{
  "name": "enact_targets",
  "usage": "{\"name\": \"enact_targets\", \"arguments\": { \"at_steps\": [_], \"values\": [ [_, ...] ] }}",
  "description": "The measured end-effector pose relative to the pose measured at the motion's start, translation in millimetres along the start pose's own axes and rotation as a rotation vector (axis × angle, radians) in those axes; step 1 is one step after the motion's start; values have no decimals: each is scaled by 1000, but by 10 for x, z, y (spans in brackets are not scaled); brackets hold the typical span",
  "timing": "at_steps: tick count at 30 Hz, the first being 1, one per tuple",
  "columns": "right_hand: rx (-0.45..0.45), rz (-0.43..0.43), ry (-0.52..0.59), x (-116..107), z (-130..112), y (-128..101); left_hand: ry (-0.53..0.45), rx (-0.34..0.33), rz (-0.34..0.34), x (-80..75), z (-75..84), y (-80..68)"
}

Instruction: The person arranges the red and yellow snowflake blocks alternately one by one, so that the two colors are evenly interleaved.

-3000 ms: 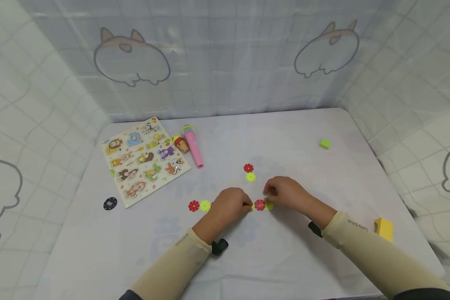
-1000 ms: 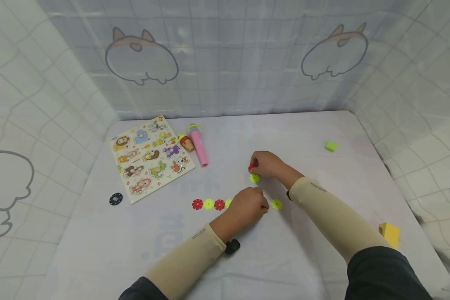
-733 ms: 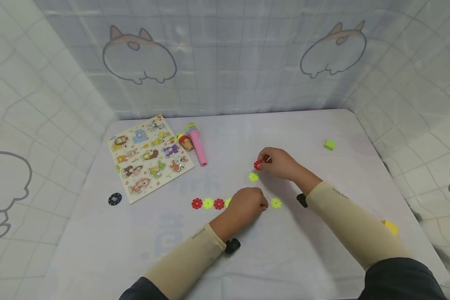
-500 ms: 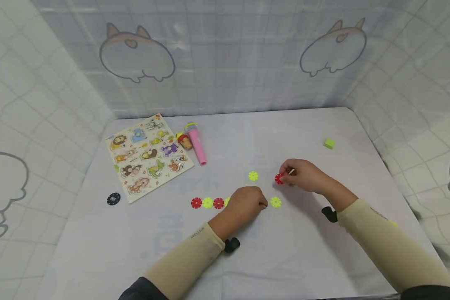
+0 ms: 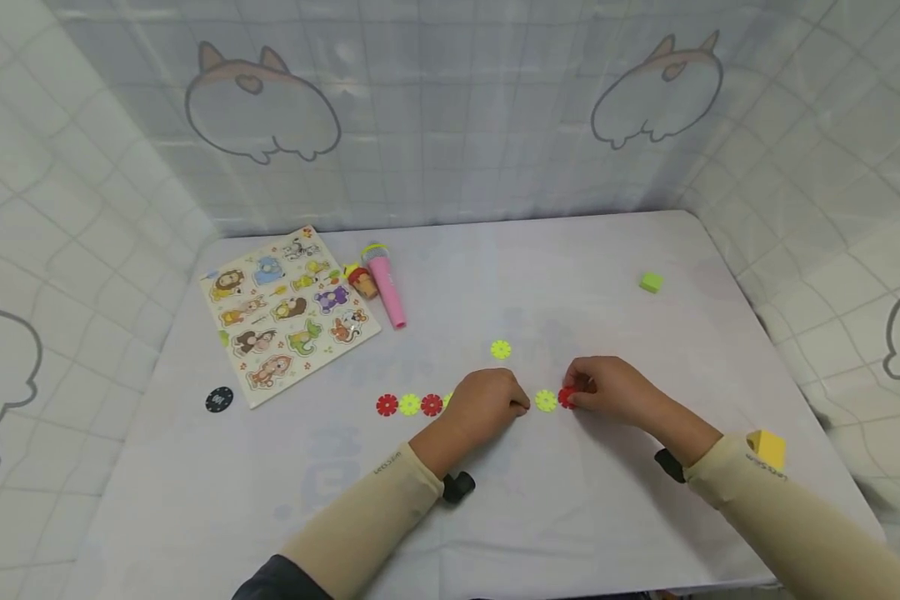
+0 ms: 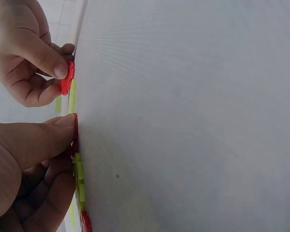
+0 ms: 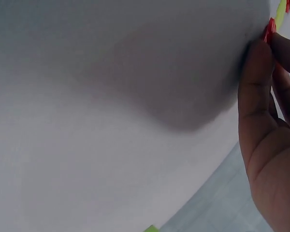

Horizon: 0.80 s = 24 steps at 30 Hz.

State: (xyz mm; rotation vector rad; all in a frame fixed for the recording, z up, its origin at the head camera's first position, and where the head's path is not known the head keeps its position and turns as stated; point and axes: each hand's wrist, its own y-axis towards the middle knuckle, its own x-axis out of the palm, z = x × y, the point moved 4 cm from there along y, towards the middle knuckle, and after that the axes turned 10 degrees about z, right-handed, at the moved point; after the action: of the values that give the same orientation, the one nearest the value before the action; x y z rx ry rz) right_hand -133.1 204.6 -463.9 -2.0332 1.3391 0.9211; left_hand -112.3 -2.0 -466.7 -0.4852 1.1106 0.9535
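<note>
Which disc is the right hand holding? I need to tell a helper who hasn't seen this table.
On the white table, find the row of red and yellow-green toothed discs near the front middle. At its right end, past the left hand, the right hand pinches the red disc beside a yellow-green disc. It is the only red disc in fingers.

Discs alt. red [image 5: 387, 406] / yellow-green [image 5: 545, 401]; pink mic [image 5: 386, 293]; yellow block [image 5: 767, 448]; black chip [image 5: 219, 400].

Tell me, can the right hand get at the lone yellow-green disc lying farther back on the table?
Probably yes: the yellow-green disc lies alone on bare table, nothing between it and the right hand. But its fingers already pinch a red disc.
</note>
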Motion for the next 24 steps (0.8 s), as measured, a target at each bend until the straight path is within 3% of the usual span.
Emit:
{"name": "enact_targets", "arguments": {
  "at_steps": [11,16,20,24],
  "values": [
    [-36,8,-87,1,-104,117,-17,-23,-18,-1,-24,7],
    [-68,9,-113,25,-313,465,-5,5,1,-13,-51,3],
    [-134,-29,-168,156,-507,759,-1,35,15,-26,-35,4],
    [-128,-65,-236,301,-589,936,1,61,21,-26,1,3]
  ]
}}
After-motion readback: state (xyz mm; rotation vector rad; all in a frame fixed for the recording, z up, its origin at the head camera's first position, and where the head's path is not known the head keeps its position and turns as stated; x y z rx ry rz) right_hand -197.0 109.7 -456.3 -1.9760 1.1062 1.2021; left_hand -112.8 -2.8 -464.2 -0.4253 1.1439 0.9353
